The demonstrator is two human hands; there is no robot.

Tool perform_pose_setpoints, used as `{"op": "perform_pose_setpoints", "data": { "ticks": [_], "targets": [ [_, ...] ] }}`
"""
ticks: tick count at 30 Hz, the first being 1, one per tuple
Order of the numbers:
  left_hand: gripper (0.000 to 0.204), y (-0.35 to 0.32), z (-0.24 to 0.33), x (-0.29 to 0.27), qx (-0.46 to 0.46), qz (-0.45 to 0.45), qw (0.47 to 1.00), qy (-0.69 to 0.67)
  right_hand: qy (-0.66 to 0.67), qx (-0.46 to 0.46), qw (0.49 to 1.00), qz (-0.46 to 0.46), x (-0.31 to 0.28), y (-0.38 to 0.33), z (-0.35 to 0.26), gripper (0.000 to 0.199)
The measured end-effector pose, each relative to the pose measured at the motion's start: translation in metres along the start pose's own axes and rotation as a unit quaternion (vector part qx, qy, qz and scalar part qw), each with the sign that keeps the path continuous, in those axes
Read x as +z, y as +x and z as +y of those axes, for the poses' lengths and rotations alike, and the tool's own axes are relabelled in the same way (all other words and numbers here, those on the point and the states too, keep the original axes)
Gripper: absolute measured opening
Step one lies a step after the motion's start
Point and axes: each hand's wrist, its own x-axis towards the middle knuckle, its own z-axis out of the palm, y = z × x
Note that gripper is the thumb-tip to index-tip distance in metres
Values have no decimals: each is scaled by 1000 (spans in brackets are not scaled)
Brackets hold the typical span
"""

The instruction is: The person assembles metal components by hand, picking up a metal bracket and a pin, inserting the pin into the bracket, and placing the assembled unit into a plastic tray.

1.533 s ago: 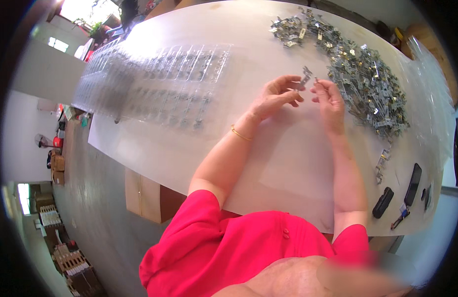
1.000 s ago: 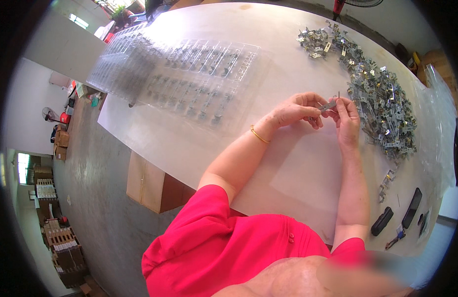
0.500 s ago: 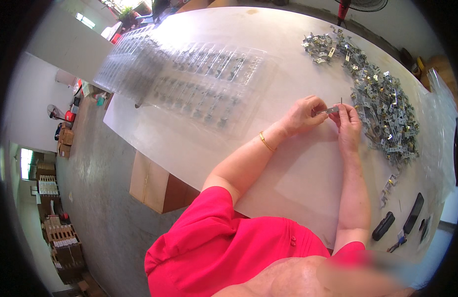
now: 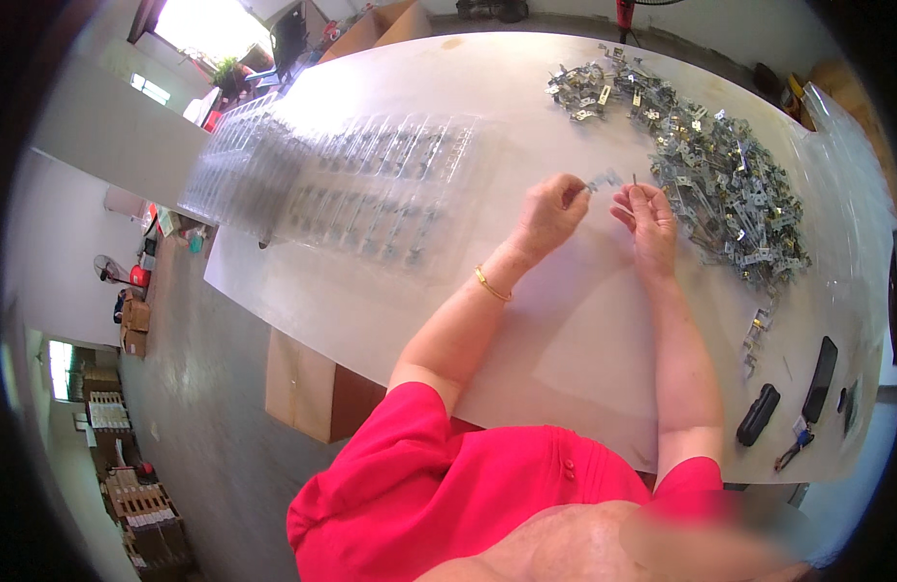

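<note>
My left hand [image 4: 551, 215] is closed, its thumb and fingers pinching one end of a small stepped metal bracket [image 4: 604, 181] that juts out toward the right. Close by, my right hand [image 4: 652, 231] pinches a thin dark pin [image 4: 635, 178], which stands up between thumb and forefinger; its other fingers are loosely curled. The pin and bracket appear slightly apart. Just beyond my right hand lies a large heap of similar metal brackets [image 4: 735, 194], grey with some brass-coloured parts. To the left of my hands, clear plastic trays [image 4: 458, 145] hold rows of metal parts.
More transparent trays [image 4: 225, 165] are stacked at the table's far left. A black case [image 4: 758, 415], a dark flat tool [image 4: 819, 378] and blue-handled pliers [image 4: 796, 450] lie at the near right. Plastic sheeting [image 4: 841, 194] covers the right edge. A cardboard box [image 4: 303, 388] stands beneath the left edge.
My hands have drawn apart from their close position over the bracket. The bracket stays in my left hand and the pin in my right. The whole view has shifted slightly.
</note>
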Motion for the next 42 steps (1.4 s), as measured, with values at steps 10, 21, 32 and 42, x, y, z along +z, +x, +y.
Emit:
{"op": "perform_pose_setpoints", "data": {
  "ticks": [10,21,32,42],
  "targets": [
    [20,41,-28,-99,-79,140,984,75,-31,-1,999,-33,-5,3,3,14],
    [25,49,-69,-167,-218,115,925,291,-71,5,995,-71,-6,3,4,15],
    [28,59,-76,-154,-200,70,916,341,-81,7,994,-77,-5,1,0,15],
    [28,63,-85,-149,-201,30,893,401,-66,5,995,-78,-4,-1,-2,15]
  ]
}}
